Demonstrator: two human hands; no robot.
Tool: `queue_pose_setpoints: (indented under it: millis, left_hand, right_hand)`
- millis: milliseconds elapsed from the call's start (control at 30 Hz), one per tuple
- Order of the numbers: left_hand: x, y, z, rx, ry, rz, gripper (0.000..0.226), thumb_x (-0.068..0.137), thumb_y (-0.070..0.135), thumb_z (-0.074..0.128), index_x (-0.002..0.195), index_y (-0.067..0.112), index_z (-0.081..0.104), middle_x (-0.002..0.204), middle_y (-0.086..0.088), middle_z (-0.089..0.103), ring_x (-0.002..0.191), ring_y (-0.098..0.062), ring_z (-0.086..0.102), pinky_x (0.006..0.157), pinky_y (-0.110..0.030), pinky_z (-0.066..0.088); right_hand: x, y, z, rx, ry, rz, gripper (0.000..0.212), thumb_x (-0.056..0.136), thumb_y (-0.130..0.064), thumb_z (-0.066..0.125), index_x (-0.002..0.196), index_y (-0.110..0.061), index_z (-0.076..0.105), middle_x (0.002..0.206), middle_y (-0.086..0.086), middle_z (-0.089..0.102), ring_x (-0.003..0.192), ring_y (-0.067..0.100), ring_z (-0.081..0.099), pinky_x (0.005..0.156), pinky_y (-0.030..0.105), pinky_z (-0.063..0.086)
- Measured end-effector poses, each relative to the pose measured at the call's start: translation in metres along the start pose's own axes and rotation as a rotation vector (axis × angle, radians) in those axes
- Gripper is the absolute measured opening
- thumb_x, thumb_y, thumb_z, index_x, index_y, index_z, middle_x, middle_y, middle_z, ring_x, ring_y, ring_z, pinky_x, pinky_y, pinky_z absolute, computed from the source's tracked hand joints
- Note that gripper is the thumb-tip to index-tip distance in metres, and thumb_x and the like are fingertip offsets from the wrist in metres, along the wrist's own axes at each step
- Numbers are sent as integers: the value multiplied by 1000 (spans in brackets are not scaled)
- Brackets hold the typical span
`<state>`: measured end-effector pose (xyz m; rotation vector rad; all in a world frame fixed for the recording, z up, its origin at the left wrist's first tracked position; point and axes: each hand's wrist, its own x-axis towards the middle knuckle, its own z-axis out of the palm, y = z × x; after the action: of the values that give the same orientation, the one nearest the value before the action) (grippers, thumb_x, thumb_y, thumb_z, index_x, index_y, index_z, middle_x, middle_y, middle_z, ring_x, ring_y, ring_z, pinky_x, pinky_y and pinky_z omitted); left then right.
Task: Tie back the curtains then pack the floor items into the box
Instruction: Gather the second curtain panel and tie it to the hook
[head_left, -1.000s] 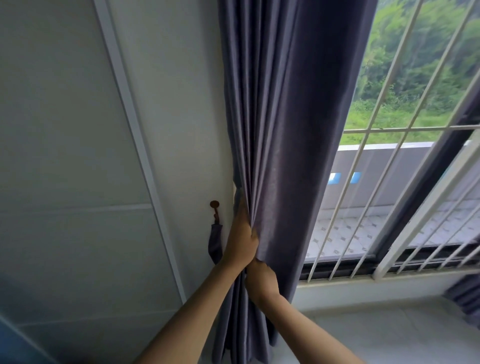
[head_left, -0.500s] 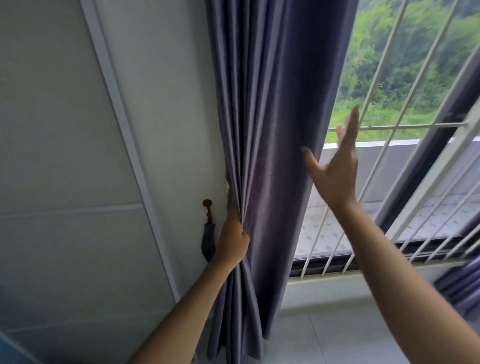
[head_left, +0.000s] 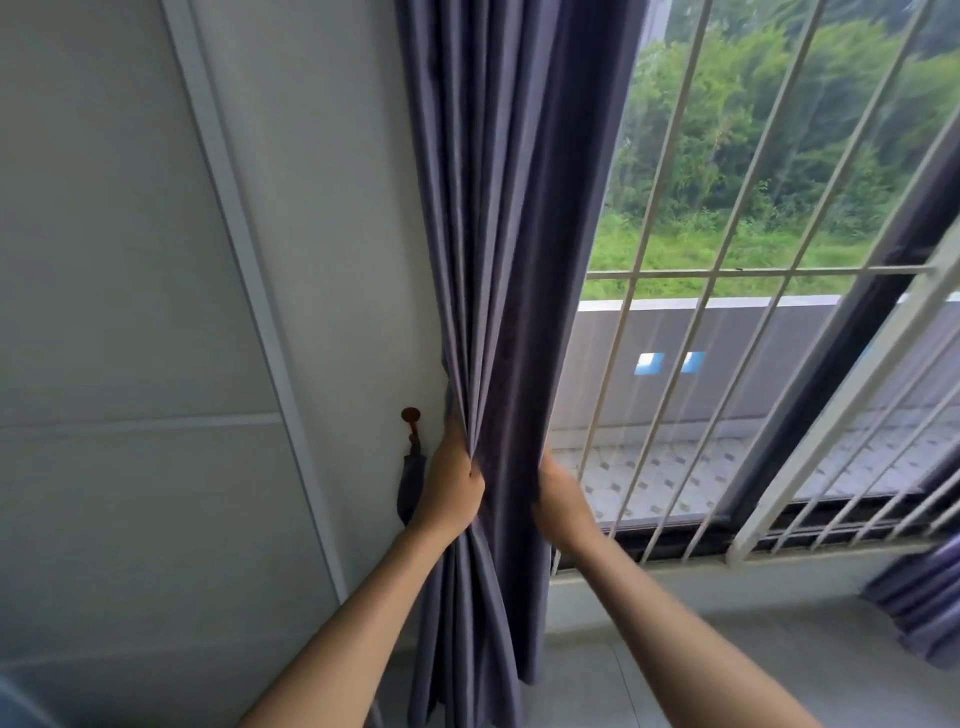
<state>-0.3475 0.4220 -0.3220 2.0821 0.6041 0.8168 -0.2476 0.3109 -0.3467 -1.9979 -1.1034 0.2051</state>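
Observation:
A grey-purple curtain hangs in folds at the left side of the window. My left hand is closed around its left folds at waist height. My right hand presses the curtain's right edge from the window side, its fingers hidden behind the cloth. On the wall just left of my left hand, a small brown hook holds a dark tie-back strap that dangles down. A second curtain shows at the lower right edge. No box or floor items are in view.
White window bars stand right behind the curtain, with a dark frame post further right. A white panelled wall fills the left. Pale floor tiles lie below the sill.
My right hand came down from its raised, open position in front of the bars and now bears on the curtain's right edge beside my left hand. The curtain is bunched narrower.

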Motion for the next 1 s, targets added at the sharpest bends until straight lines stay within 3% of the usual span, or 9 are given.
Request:
queue_pose_setpoints:
  millis: [100,233,433,567,633,733,800,900,1000]
  left_hand:
    - [0,3,-4,0,-12,-19,58,95,-2,39,149,9,22,143,-6,43,128,-10,43,96,6,24]
    - [2,7,-6,-41,-26,-21,51,98,6,39,147,7,24,145,-10,41,133,-19,42,109,-21,33]
    - [-3,15,-6,-110,2,-51,59,98,35,36,151,15,17,152,-3,34,138,-14,34,113,-19,25]
    - [-8,21,-4,-139,33,-74,59,98,37,35,150,14,20,151,6,30,134,0,29,93,9,17]
    - [-9,21,-2,-128,30,-68,68,93,51,33,149,14,26,149,2,38,132,-3,36,93,8,19]
    - [-9,21,2,-121,-9,-76,89,79,71,46,146,16,31,145,-1,44,131,-6,41,104,-7,30]
    - [-7,22,4,-59,-21,-82,78,83,52,59,145,13,32,144,-3,44,134,-14,40,108,-18,32]
    - [-7,24,4,17,11,-102,47,96,11,45,143,5,35,137,-10,49,126,-21,47,90,4,28]
    - [-10,22,9,4,9,-157,39,99,9,40,137,1,41,127,-13,55,118,-22,53,86,0,36]
  right_hand:
    - [-23,-2,21,24,-56,-35,55,102,-28,28,146,-53,9,136,-22,46,115,5,50,91,26,43]
    - [-34,-4,45,-2,-70,-31,72,96,-8,29,147,-51,4,138,-15,49,104,12,59,82,30,50]
    - [-32,-2,61,-80,-83,13,98,83,6,34,142,-56,-14,115,1,62,78,27,62,66,39,54]
    - [-29,-7,64,-40,-69,60,68,93,-9,33,147,-46,13,121,-2,58,99,25,61,77,30,49]
    - [-30,-9,67,-36,-71,126,42,99,-24,30,139,-34,35,118,1,61,105,24,61,77,26,43]
    - [-30,-12,71,-38,-118,75,42,94,-24,27,133,-34,38,111,0,62,93,26,60,71,34,48]
    - [-28,-11,72,-124,-162,-8,46,87,-6,35,129,-25,43,108,6,62,86,32,59,69,44,51]
    - [-37,3,78,11,-267,-30,69,76,-6,46,139,-30,33,137,-3,49,114,13,54,89,33,50]
    - [-44,17,88,88,-157,-9,101,71,-26,64,152,-31,4,159,-15,7,146,2,7,106,15,34]
